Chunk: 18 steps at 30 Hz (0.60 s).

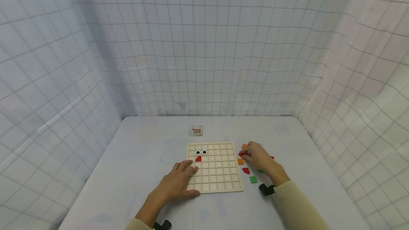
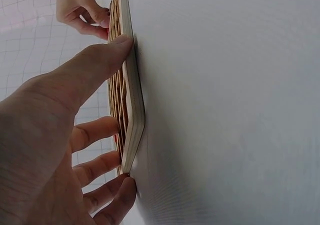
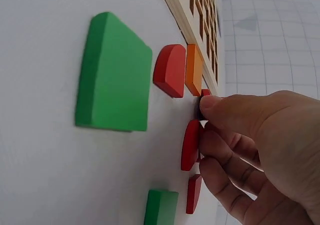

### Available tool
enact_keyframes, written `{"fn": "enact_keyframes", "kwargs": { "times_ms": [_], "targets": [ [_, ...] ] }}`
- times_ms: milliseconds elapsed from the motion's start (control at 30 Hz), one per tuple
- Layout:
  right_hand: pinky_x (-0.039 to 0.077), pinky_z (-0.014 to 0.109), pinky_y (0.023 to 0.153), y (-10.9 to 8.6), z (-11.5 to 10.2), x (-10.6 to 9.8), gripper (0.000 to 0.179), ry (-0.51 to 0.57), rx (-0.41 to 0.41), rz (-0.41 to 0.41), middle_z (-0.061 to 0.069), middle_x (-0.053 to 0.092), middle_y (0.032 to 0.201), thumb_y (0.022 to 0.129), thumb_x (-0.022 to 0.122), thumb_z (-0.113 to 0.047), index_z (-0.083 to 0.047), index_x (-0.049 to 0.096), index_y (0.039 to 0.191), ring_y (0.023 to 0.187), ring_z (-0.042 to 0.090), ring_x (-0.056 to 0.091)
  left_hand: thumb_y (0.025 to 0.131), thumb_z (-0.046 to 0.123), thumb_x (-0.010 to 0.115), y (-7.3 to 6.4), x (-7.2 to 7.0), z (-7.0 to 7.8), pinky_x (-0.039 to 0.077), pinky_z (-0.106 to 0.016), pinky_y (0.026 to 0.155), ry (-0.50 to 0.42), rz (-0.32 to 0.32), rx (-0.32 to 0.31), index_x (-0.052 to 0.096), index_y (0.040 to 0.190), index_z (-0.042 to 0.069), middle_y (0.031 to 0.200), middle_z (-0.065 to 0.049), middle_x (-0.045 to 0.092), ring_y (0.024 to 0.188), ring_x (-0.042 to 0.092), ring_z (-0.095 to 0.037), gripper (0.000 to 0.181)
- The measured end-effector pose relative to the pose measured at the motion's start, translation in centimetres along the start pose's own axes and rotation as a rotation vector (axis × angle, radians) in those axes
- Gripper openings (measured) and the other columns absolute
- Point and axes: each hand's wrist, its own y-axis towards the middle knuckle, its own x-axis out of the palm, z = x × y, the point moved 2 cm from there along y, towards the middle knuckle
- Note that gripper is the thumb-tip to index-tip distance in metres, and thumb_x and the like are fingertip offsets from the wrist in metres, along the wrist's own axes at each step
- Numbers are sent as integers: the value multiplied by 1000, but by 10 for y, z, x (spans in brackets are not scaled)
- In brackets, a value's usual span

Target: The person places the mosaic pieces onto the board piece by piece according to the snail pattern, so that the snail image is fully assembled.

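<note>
A pale wooden grid board [image 1: 220, 173] lies on the table. Along its upper left, two eye tiles [image 1: 201, 152] sit side by side, with a red quarter-circle tile [image 1: 198, 159] in the cell below the left one. My left hand [image 1: 176, 184] rests on the board's near left corner, fingers spread and thumb along the near edge [image 2: 131, 85]. Just right of the board, my right hand [image 1: 259, 157] pinches a red quarter-circle tile [image 1: 241, 154] between thumb and fingertips; the thumb partly hides it in the right wrist view.
Loose tiles lie around the right hand: orange squares [image 1: 240, 161], a red quarter-circle [image 1: 245, 170], a green square [image 1: 253, 179] and others partly covered by the hand. A small picture card [image 1: 196, 130] lies beyond the board. Gridded white curtains [image 1: 204, 63] surround the table.
</note>
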Motion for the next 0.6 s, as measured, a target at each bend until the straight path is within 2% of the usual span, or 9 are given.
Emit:
{"fn": "enact_keyframes", "kwargs": {
  "times_ms": [167,300,333,433,500,600],
  "targets": [
    [54,25,76,5,-3,1,18,-82,-78,0,9,76,108,108,82,-7,0,90,123,86,10,61,87,61,100,1,0,0,68,-72,94,11,-10,-5,68,161,13,175,-18,53,155,54,-48,94],
    [58,28,75,14,-1,4,14,-149,-106,8,10,74,101,110,79,-6,1,90,117,83,14,62,87,60,100,1,-1,1,68,-71,92,5,-6,2,69,160,12,174,-19,54,153,55,-48,93],
    [59,30,75,17,1,5,14,-158,-123,12,10,73,99,110,78,-6,1,89,115,82,15,62,87,59,100,0,-1,1,68,-71,91,6,-3,5,69,160,12,174,-19,54,153,55,-48,92],
    [54,25,70,31,26,19,13,-126,-197,65,6,68,91,112,76,-8,-2,87,108,77,11,56,87,58,101,0,-2,1,68,-70,91,9,1,13,69,159,12,173,-19,54,152,55,-47,92],
    [54,26,69,32,26,19,13,-125,-197,69,6,68,91,112,76,-8,-3,87,108,77,12,55,87,58,101,0,-2,1,68,-70,91,10,0,15,69,159,11,173,-18,54,152,55,-47,92],
    [57,26,74,27,14,15,10,-130,-141,49,6,71,94,110,79,-7,-3,88,112,80,12,57,86,58,101,-2,-3,1,68,-69,91,10,-2,15,69,159,12,173,-18,55,152,56,-47,92]
  ]
}}
